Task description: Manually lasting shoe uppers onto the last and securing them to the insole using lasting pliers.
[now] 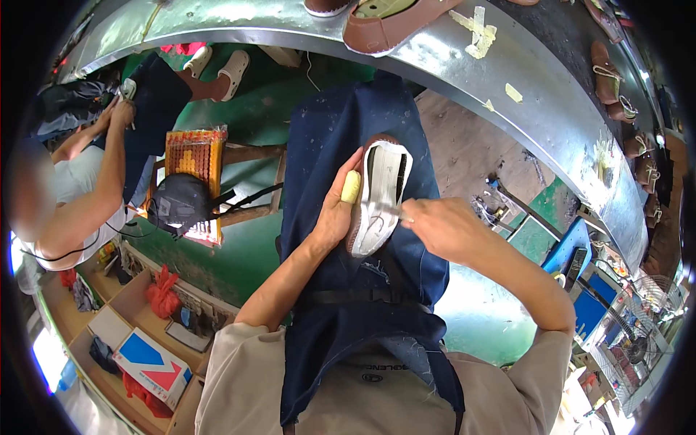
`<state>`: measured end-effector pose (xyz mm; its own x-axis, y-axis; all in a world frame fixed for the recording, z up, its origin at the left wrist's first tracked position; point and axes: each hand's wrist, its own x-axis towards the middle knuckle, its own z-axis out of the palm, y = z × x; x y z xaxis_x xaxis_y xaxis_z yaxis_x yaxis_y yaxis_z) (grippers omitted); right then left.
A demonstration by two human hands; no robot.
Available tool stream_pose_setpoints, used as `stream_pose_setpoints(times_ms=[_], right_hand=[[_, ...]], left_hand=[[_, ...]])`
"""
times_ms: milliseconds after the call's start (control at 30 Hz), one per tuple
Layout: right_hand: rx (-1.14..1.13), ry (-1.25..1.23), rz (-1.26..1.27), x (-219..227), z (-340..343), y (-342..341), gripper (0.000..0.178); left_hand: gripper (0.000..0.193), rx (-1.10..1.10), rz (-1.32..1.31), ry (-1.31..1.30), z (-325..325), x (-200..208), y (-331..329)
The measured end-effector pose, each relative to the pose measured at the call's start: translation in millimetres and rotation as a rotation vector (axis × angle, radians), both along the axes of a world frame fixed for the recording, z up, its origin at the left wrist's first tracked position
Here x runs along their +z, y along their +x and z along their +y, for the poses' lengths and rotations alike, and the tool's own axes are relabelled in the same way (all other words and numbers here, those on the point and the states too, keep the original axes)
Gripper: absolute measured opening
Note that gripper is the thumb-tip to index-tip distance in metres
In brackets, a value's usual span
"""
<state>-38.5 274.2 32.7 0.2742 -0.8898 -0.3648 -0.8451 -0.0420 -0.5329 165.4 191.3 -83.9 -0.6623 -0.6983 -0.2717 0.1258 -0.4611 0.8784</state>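
Observation:
A brown shoe lies over my lap on the dark blue apron, its pale underside facing up. White edging runs round it, with a whitish middle and dark gaps along the sides. My left hand grips the shoe by its left side, and a yellow cover sits on one digit. From the right, my right hand is closed on a small metal tool, whose end meets the shoe's pale underside. The fingers hide most of this tool, so its kind is unclear.
A metal-topped bench curves across the far side, carrying brown shoes. At left, a wooden chair with a beaded seat holds a black bag; another person sits beyond. A partitioned wooden tray stands lower left, a fan lower right.

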Motion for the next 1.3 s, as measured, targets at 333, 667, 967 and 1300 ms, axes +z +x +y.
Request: stream_pose_setpoints(times_ms=[333,667,967,1300], right_hand=[[-0.561,-0.069,-0.136,-30,31,65,0.033],[-0.526,-0.103,-0.200,5,31,26,0.027],[-0.356,-0.219,-0.070,-16,-3,26,0.025],[-0.450,-0.370,-0.167,-9,9,30,0.023]], left_hand=[[0.067,-0.093,0.108,0.256,-10,15,12],[0.096,-0.260,-0.302,-0.463,-16,24,9],[0.103,-0.247,-0.277,-0.724,-10,11,21],[0.129,-0.437,-0.298,-0.392,-19,20,14]])
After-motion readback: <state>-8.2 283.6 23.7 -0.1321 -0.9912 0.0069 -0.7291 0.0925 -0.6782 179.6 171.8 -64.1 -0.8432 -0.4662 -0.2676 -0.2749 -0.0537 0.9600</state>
